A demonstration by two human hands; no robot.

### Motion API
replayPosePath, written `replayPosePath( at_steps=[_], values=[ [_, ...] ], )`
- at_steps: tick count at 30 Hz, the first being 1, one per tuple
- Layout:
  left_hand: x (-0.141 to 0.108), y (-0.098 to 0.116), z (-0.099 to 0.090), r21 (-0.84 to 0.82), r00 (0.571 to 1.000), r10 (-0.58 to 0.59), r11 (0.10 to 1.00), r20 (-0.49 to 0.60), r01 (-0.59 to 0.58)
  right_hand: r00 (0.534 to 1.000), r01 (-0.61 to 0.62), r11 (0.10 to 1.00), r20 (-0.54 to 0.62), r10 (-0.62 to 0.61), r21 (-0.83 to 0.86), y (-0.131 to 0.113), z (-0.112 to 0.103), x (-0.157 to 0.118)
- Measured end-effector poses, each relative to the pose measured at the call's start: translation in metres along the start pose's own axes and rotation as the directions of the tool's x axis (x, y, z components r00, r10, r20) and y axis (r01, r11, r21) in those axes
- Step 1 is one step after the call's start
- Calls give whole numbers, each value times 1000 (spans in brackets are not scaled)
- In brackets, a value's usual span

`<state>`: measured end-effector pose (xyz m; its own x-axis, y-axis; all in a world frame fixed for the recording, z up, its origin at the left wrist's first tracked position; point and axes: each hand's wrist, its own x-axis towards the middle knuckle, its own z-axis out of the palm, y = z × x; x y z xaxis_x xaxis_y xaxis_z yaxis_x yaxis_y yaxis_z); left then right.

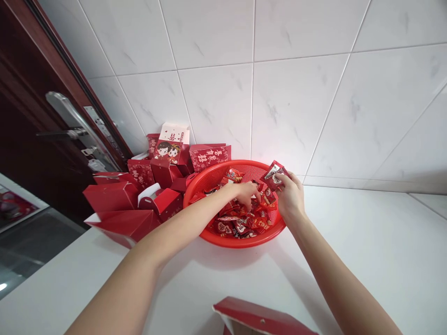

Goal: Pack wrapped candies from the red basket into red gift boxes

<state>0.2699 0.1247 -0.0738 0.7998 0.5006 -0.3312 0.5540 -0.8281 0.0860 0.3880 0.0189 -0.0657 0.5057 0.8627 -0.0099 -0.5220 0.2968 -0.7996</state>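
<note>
A red plastic basket [237,241] holds many small wrapped snack packets [240,223] in red and dark wrappers. Over the middle of it, my left hand [248,193] reaches down among the packets with its fingers apart; the fingertips are partly lost among the wrappers. My right hand [292,197], at the basket's right rim, is closed on a small red snack packet [274,176] with a white label, pinched between thumb and fingers. At the bottom edge, close to me, stands a red cardboard box [261,316], its flap up and only its upper part in view.
Several red gift boxes [122,223] crowd left of the basket, some with open flaps; a box with two cartoon figures [169,149] stands at the back. The white tabletop [366,232] meets a tiled wall [216,102]. A dark door [42,93] with a metal handle is on the left.
</note>
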Motion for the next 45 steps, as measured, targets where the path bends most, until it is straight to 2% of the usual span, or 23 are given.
replayPosePath(
  at_steps=[6, 10, 13, 15, 19, 22, 25, 30, 32, 34, 36, 38, 41, 45],
  values=[
    [-2, 0, -1, 15, 996, 27, 1000, -90, -26, 1000, -9, 1000, -5, 9, 8, 1, 0, 1],
    [-4, -9, -8, -218, 989, -6, 976, -145, -26, 1000, -3, 1000, -6, 3, 17, 2, 0, 2],
    [-10, -21, -15, -449, 962, -131, 893, -240, 10, 1000, 2, 1000, -13, -2, 21, 2, 0, 1],
    [-15, -29, -17, -545, 942, -181, 838, -283, -3, 1000, -8, 1000, -19, 9, 27, 0, 1, 0],
    [-22, -41, -16, -649, 955, -161, 760, -251, -43, 999, -32, 999, -20, 32, 28, -2, 3, -2],
    [-25, -41, -16, -664, 956, -161, 746, -246, -45, 999, -26, 999, -20, 27, 20, -3, 3, -2],
    [-27, -36, -18, -620, 959, -173, 784, -224, -4, 1000, -23, 1000, -20, 24, 15, -2, 3, -3],
    [-24, -22, -15, -450, 981, -158, 888, -112, 91, 999, -35, 999, -22, 35, 2, -4, 4, -4],
    [-18, -13, -10, -329, 984, -102, 943, -144, 50, 999, -37, 999, -27, 37, -1, -5, 4, -4],
    [-11, 0, -4, -167, 983, 22, 985, -182, -53, 999, -41, 999, -31, 41, 5, -5, 4, -5],
    [-5, 14, 3, -14, 976, 147, 988, -160, -151, 999, -39, 999, -31, 40, 17, -5, 4, -4],
    [-1, 24, 7, 82, 969, 217, 975, -114, -209, 999, -28, 999, -28, 28, 19, -5, 3, -3],
    [1, 30, 10, 128, 971, 223, 969, -83, -212, 999, -10, 1000, -31, 10, 1, -4, 2, -2],
    [1, 27, 10, 96, 983, 174, 981, -58, -168, 998, -1, 1000, -57, 2, 17, -4, 1, -1]
  ],
)
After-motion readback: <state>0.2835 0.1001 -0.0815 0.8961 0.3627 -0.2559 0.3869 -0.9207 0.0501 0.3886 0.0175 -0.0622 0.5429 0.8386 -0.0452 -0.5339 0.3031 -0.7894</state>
